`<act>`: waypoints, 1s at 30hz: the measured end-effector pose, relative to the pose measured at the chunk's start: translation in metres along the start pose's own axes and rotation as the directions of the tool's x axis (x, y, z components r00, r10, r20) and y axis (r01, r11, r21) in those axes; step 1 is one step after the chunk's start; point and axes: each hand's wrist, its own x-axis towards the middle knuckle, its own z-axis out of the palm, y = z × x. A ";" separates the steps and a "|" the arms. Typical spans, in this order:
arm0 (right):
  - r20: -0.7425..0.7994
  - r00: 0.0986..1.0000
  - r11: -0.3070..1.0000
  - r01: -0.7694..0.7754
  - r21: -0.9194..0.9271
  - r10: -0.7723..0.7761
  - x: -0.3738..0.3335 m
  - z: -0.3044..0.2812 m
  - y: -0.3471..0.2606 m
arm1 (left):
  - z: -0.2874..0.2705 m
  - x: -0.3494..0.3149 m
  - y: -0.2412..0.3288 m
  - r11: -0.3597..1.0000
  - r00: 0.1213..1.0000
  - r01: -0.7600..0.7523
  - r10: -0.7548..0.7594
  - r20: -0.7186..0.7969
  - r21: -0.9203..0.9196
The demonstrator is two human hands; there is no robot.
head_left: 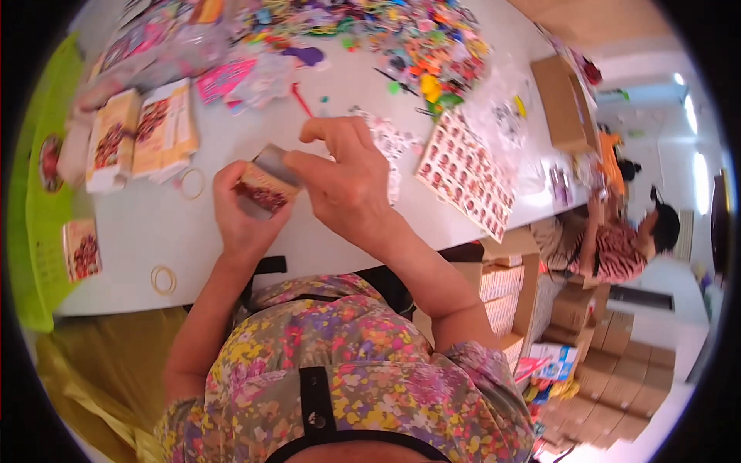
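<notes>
The left hand (235, 212) has its fingers round a box (264, 196) over the surface (135, 228); the right hand (347, 176) meets its flap (272, 161), pinching or not I cannot tell. Around: cartons (158, 131), rubber bands (153, 279), green basket (32, 255), sticker sheet (465, 177), trinkets (424, 46).

I count two hands (241, 230) (349, 179), one held box (265, 194), one green basket (31, 285), one brown carton (561, 108) on the counter (127, 231).
</notes>
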 end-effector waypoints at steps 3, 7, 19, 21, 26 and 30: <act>-0.011 0.999 0.998 -0.050 0.025 0.050 -0.011 0.003 0.003 | -0.002 0.003 0.005 0.981 0.989 -0.148 0.145 0.034 0.127; 0.120 0.941 0.830 -0.336 0.446 0.316 -0.026 0.016 0.001 | -0.004 0.002 -0.004 0.990 0.991 -0.116 0.110 0.073 0.081; 0.260 0.865 0.820 -0.494 0.290 0.429 -0.033 0.018 0.005 | -0.006 -0.003 -0.002 0.981 0.985 -0.131 0.113 0.129 0.141; 0.252 0.813 0.604 -0.564 0.564 0.524 -0.041 -0.011 0.012 | -0.007 -0.002 -0.001 0.983 0.989 -0.101 0.082 0.124 0.156; -0.233 0.800 0.793 -0.591 -0.149 0.553 -0.142 -0.095 0.113 | -0.003 0.002 0.000 0.973 0.987 -0.129 0.108 0.115 0.189; -0.250 0.722 0.575 -0.675 -0.462 0.645 -0.184 -0.163 0.152 | -0.005 0.002 0.001 0.974 0.988 -0.111 0.087 0.129 0.197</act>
